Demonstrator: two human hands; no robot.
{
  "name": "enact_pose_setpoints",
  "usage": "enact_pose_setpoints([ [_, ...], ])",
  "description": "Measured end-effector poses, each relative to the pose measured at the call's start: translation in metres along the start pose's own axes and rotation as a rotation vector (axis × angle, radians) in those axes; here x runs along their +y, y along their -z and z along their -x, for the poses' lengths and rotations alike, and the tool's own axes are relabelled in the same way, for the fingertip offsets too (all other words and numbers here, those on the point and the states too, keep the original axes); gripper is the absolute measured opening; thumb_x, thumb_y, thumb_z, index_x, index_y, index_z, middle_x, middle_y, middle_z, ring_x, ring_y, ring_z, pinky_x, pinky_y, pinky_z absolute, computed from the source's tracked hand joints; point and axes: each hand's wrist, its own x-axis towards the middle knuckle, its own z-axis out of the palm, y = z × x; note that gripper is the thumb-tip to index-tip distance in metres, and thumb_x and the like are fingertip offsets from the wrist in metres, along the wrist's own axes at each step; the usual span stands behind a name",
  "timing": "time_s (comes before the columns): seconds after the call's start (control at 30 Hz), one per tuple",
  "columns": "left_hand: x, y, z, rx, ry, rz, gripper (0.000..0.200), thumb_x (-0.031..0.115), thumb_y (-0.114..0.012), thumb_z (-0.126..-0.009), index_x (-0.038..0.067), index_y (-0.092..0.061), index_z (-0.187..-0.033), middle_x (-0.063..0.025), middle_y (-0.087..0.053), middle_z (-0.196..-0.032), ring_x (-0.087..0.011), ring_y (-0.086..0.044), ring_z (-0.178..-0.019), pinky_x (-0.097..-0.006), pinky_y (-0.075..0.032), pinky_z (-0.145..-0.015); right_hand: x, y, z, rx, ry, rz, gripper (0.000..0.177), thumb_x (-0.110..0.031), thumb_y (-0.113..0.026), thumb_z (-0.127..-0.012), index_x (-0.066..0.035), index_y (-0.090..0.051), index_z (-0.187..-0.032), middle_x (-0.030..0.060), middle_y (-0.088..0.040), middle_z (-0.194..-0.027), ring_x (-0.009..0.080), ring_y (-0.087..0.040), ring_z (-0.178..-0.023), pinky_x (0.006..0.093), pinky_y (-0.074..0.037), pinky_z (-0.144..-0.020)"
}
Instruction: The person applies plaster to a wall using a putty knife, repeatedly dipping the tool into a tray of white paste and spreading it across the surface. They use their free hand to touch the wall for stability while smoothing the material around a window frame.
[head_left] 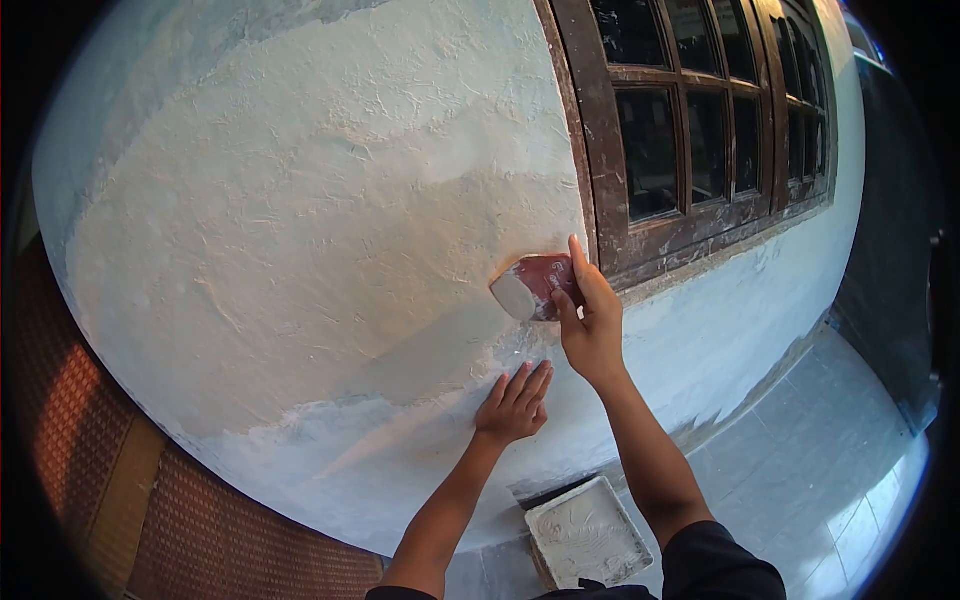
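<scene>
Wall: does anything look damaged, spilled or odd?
The coat on the wall is patchy: rough ridges above, a smoother grey band by the scraper in the right hand. Nothing looks spilled or broken.

My scraper (545, 275) looked like reddish plastic smeared with grey putty (513, 297); the wall (300, 250) was rough, matt plaster, the window frame (605, 150) dark wood.

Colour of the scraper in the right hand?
Reddish-brown scraper, with grey plaster smeared on its left end; head view.

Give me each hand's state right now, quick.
Left hand: open, palm flat on the wall.
Right hand: closed, holding a scraper against the wall.
</scene>
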Motion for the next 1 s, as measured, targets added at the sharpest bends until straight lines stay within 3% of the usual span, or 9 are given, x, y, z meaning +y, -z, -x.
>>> enact_pose_setpoints([
  [0.23,-0.001,0.001,-0.001,-0.003,-0.001,-0.003,0.055,0.029,-0.037,-0.084,0.014,-0.05,-0.136,0.0011,-0.04,-0.148,-0.0194,-0.032,-0.139,-0.0429,-0.013,-0.117,0.018,0.034,-0.012,0.307,-0.173,-0.178,0.064,0.014,-0.049,-0.083,-0.001,-0.035,-0.144,0.0111,-0.058,-0.101,0.0156,-0.058,-0.091,0.0238,-0.046,-0.08],
  [0.37,-0.001,0.0,0.001,-0.008,-0.005,-0.007,0.055,0.029,-0.037,-0.084,0.015,-0.051,-0.136,0.0012,-0.04,-0.148,-0.0195,-0.032,-0.139,-0.0429,-0.013,-0.117,-0.005,0.002,-0.005,0.016,0.053,0.008,0.068,0.013,-0.054,-0.078,-0.003,-0.037,-0.142,0.0142,-0.052,-0.09,0.022,-0.055,-0.08,0.0283,-0.045,-0.076],
  [0.5,-0.002,0.001,0.0,0.005,-0.013,-0.011,0.054,0.031,-0.039,-0.083,0.016,-0.054,-0.133,0.0017,-0.043,-0.145,-0.0201,-0.034,-0.138,-0.0436,-0.014,-0.117,0.023,0.02,-0.008,0.201,-0.188,-0.128,0.068,0.015,-0.05,-0.079,-0.002,-0.036,-0.143,0.0126,-0.056,-0.094,0.0172,-0.056,-0.086,0.0259,-0.045,-0.079],
  [0.53,-0.003,0.001,-0.001,0.013,-0.023,-0.036,0.053,0.034,-0.042,-0.083,0.017,-0.056,-0.13,0.0021,-0.047,-0.142,-0.0209,-0.036,-0.136,-0.0443,-0.015,-0.116,0.025,0.027,-0.009,0.29,-0.143,-0.075,0.068,0.015,-0.049,-0.08,-0.002,-0.034,-0.144,0.0117,-0.057,-0.098,0.0154,-0.057,-0.092,0.0242,-0.045,-0.08],
  [0.63,-0.003,0.002,-0.002,0.005,-0.021,-0.033,0.052,0.033,-0.041,-0.083,0.017,-0.057,-0.13,0.0027,-0.047,-0.142,-0.0201,-0.037,-0.136,-0.0441,-0.015,-0.116,0.012,0.018,0.0,0.244,-0.131,-0.257,0.068,0.014,-0.051,-0.08,-0.002,-0.034,-0.144,0.0118,-0.057,-0.101,0.0163,-0.057,-0.094,0.024,-0.045,-0.082],
  [0.7,-0.003,0.001,-0.001,0.004,-0.019,-0.03,0.052,0.033,-0.041,-0.083,0.017,-0.057,-0.129,0.0028,-0.047,-0.142,-0.0198,-0.037,-0.136,-0.044,-0.015,-0.116,-0.005,0.001,0.008,0.044,-0.062,-0.084,0.068,0.012,-0.054,-0.08,-0.002,-0.036,-0.143,0.014,-0.057,-0.1,0.02,-0.058,-0.091,0.0274,-0.046,-0.082],
  [0.77,-0.001,0.001,0.0,0.005,-0.02,-0.031,0.052,0.033,-0.041,-0.083,0.017,-0.058,-0.129,0.003,-0.047,-0.142,-0.0195,-0.037,-0.136,-0.044,-0.015,-0.116,0.003,-0.005,0.007,0.012,0.011,0.094,0.067,0.012,-0.054,-0.08,-0.002,-0.037,-0.143,0.0158,-0.057,-0.1,0.0215,-0.058,-0.088,0.0291,-0.047,-0.079],
  [0.9,-0.003,0.002,0.0,0.002,-0.015,-0.019,0.053,0.031,-0.039,-0.084,0.016,-0.054,-0.133,0.0021,-0.044,-0.144,-0.0196,-0.035,-0.137,-0.0433,-0.014,-0.116,0.032,0.028,-0.003,0.316,-0.198,-0.111,0.063,0.012,-0.051,-0.084,-0.003,-0.037,-0.143,0.0125,-0.057,-0.11,0.0157,-0.058,-0.095,0.0247,-0.046,-0.082],
  [1.0,-0.002,0.0,-0.001,0.002,-0.005,-0.003,0.055,0.029,-0.037,-0.085,0.014,-0.05,-0.136,0.0014,-0.04,-0.148,-0.0189,-0.033,-0.139,-0.0425,-0.013,-0.117,0.023,0.029,-0.001,0.268,-0.123,-0.151,0.063,0.012,-0.051,-0.084,-0.003,-0.036,-0.143,0.012,-0.056,-0.11,0.0162,-0.056,-0.097,0.0243,-0.044,-0.085],
])
